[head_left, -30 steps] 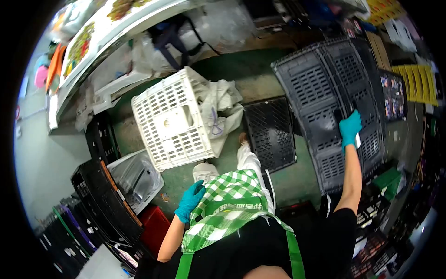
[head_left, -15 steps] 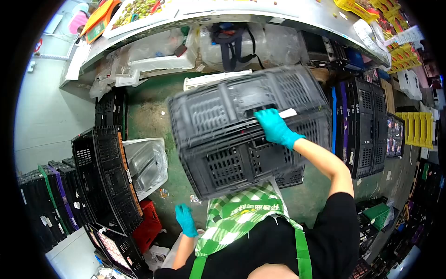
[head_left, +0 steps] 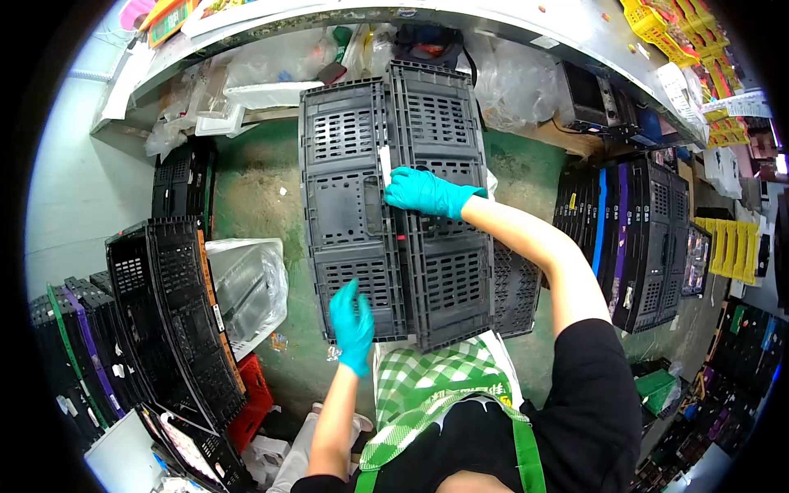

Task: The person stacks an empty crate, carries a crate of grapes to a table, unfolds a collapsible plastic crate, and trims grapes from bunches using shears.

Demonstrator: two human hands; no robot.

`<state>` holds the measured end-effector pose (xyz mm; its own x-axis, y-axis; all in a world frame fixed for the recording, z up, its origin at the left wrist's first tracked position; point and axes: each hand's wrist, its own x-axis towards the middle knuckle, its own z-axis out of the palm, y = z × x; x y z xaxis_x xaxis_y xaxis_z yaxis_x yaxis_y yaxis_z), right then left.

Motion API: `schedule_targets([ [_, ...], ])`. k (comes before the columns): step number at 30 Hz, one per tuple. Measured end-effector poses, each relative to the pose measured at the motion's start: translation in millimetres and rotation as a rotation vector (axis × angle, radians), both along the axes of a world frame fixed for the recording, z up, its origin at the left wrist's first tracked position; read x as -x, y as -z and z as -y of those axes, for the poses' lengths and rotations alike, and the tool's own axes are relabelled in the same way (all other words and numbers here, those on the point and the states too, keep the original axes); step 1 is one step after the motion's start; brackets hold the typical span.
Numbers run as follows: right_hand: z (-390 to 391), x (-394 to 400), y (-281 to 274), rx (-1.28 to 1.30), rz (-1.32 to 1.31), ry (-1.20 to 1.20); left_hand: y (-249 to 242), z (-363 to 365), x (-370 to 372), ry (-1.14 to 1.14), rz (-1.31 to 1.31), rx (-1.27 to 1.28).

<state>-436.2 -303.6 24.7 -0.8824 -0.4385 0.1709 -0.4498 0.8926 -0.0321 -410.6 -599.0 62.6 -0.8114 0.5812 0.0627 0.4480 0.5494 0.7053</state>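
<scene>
A pair of flat, folded black plastic crates hangs in front of me, long sides upright in view. The left crate (head_left: pixel 341 135) and the right crate (head_left: pixel 450 283) lie edge to edge, their surfaces full of slots. My right hand (head_left: pixel 427 193), in a teal glove, is closed around their adjoining edges near the middle, beside a white label (head_left: pixel 385 166). Its fingertips are tucked between the two. Fingers spread, my gloved left hand (head_left: pixel 353 324) overlaps the lower end of the left crate in this view and grips nothing.
More black crates (head_left: pixel 649 238) stand stacked at right, others (head_left: pixel 177 312) at left. A white tub lined with plastic (head_left: pixel 255 287) and a red crate (head_left: pixel 253 403) sit on the left floor. A steel table (head_left: pixel 485 18) crosses the front, with plastic bags (head_left: pixel 509 86) beneath.
My right hand has turned the crates from lying crosswise to lengthwise and moved left. My left hand has come up and right, over the crates' lower left end.
</scene>
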Motion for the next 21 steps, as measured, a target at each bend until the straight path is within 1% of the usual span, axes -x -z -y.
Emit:
schedule_targets([
  [1, -3, -3, -14, -0.092, 0.058, 0.003, 2, -26, 15, 0.202, -0.092, -0.052],
  [2, -5, -8, -29, -0.184, 0.117, 0.006, 4, -50, 28, 0.396, -0.188, -0.025],
  [3, -10, -19, -57, -0.188, 0.046, 0.002, 3, -74, 33, 0.529, -0.266, 0.063],
  [4, -17, -30, -70, -0.168, 0.008, 0.003, 19, -93, 37, 0.650, -0.304, 0.139],
  [5, -26, -40, -79, -0.147, -0.034, 0.003, 38, -107, 38, 0.751, -0.320, 0.231],
  [6, -33, -52, -88, -0.121, -0.074, 0.008, 51, -119, 39, 0.820, -0.474, 0.404],
  [8, -53, -82, -116, -0.058, -0.106, 0.090, 54, -133, 51, 0.951, -0.502, 0.711],
  [9, -61, -98, -132, -0.184, 0.031, 0.165, 51, -134, 57, 1.023, -0.538, 0.748],
  [10, -69, -112, -143, -0.310, 0.165, 0.236, 47, -129, 61, 1.070, -0.712, 0.683],
  [11, -78, -128, -148, -0.373, 0.244, 0.244, 40, -126, 64, 1.057, -0.700, 0.589],
  [12, -73, -130, -147, -0.428, 0.397, 0.296, 32, -124, 66, 1.042, -0.689, 0.495],
  [13, -58, -127, -149, -0.480, 0.551, 0.346, -8, -124, 69, 1.037, -0.528, 0.472],
  [14, -46, -118, -150, -0.531, 0.701, 0.396, -23, -116, 77, 0.972, -0.467, 0.350],
  [15, -34, -97, -159, -0.670, 0.812, 0.289, -49, -106, 85, 0.947, -0.474, 0.362],
  [16, -26, -73, -146, -0.804, 0.931, 0.197, -68, -93, 93, 0.882, -0.531, 0.366],
  [17, -17, -37, -134, -0.876, 1.168, 0.344, -85, -79, 103, 0.818, -0.602, 0.330],
  [18, -7, -15, -130, -0.876, 1.238, 0.469, -92, -64, 115, 0.759, -0.636, 0.398],
  [19, -11, -4, -57, -1.035, 1.046, 0.337, -101, -50, 123, 0.682, -0.622, 0.429],
  [20, -2, 7, -78, -0.788, 0.687, 0.459, -106, -37, 128, 0.611, -0.634, 0.444],
  [21, -8, 26, -34, -0.448, 0.468, 0.534, -104, -25, 130, 0.481, -0.624, 0.470],
])
